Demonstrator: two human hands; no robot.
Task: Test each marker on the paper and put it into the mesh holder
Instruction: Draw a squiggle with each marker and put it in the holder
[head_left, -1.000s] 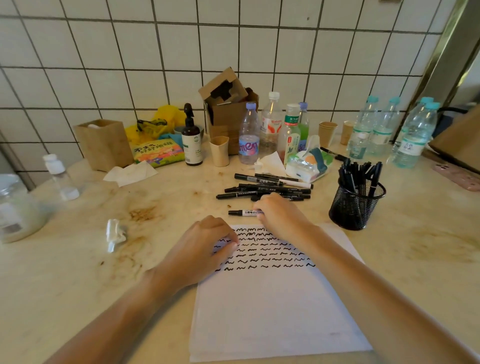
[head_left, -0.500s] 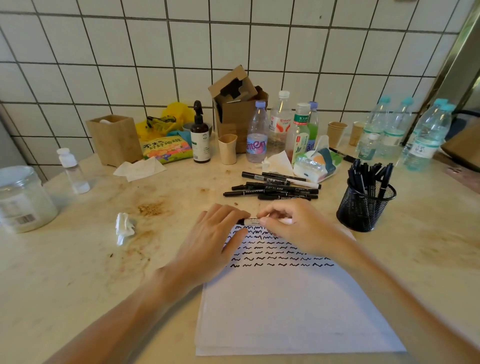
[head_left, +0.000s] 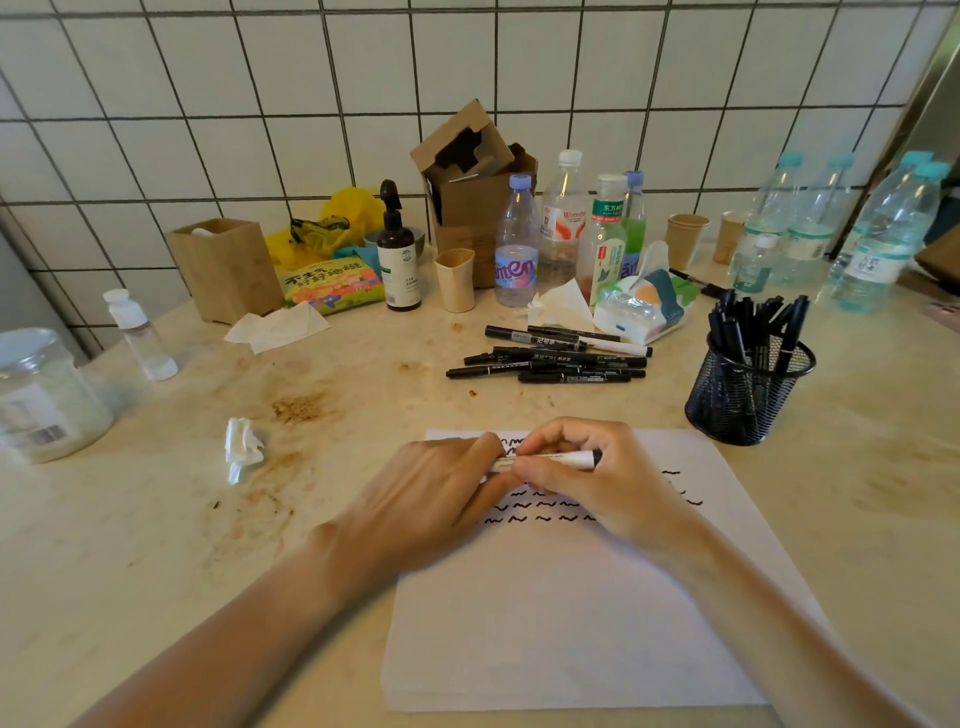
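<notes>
A white sheet of paper (head_left: 566, 623) lies in front of me with rows of black squiggles near its top. Over those rows both hands hold one marker (head_left: 563, 460) level. My right hand (head_left: 597, 483) pinches its white barrel. My left hand (head_left: 441, 493) grips its left end, which the fingers hide. A pile of several black markers (head_left: 550, 356) lies on the table beyond the paper. The black mesh holder (head_left: 743, 400) stands to the right of the paper's top corner with several markers upright in it.
Along the tiled wall stand several plastic bottles (head_left: 517, 254), a cardboard box (head_left: 472, 197), paper cups (head_left: 685, 241), a dark pump bottle (head_left: 397, 260) and a tissue pack (head_left: 644, 306). A crumpled tissue (head_left: 241, 447) and a jar (head_left: 41, 395) sit at the left.
My right hand picked the single marker off the table and brought it over the top of the paper. My left hand came up from the paper and took its left end.
</notes>
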